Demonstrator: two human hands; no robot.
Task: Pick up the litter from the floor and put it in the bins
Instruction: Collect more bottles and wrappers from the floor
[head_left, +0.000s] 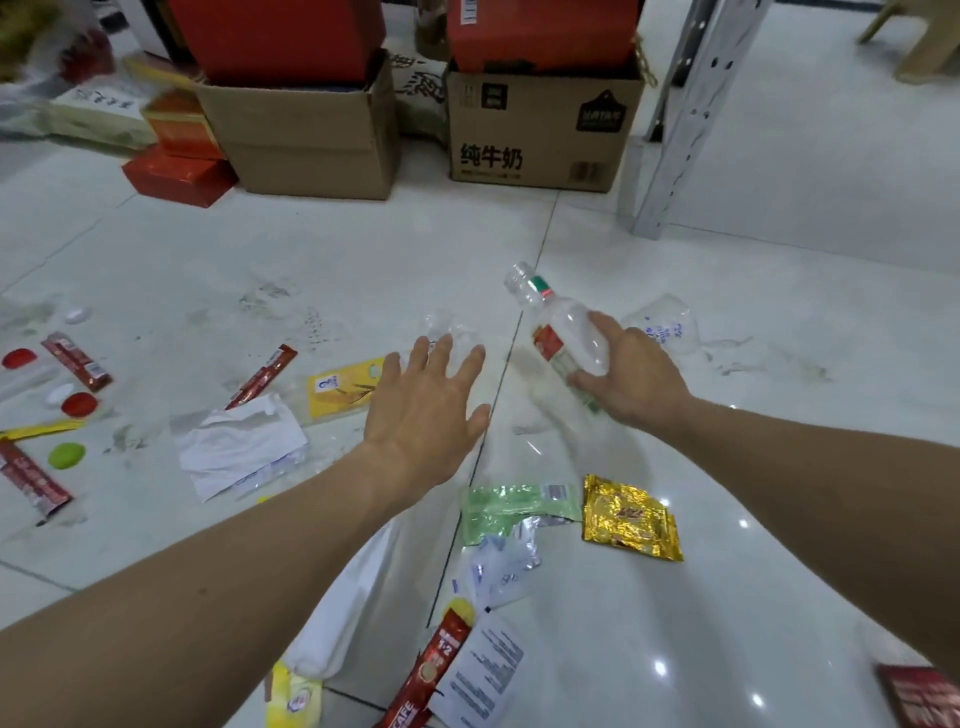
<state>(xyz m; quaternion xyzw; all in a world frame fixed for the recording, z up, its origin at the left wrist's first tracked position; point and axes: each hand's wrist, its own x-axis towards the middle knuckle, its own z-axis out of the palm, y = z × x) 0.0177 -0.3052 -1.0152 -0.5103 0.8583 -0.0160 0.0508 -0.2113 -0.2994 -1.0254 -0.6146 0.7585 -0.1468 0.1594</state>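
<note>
Head view: right hand (634, 376) gripped a clear bottle (563, 332); left hand (426, 405) was spread flat, empty.
Thin, capless plastic would dent, so a light mid-body hold seemed wise. A crumpled clear plastic piece (447, 330) lay just beyond the left hand and a glossy gold foil wrapper (628, 517) nearer, on the slick tile floor (779, 291). No bins showed.

Litter strewn across a pale tiled floor (779, 291): a clear, capless plastic bottle (563, 338) with a red-and-white label, tilted neck-up in the grip of the right hand (631, 376); a crushed clear bottle (662, 325) lying on the tiles just behind it; a gold foil sachet (628, 517) flat beside a crumpled green wrapper (514, 506); a torn white paper (239, 441) next to a yellow packet (343, 387); red coffee sticks (262, 376), red caps (79, 404) and a green cap (66, 455) scattered at left.
</note>
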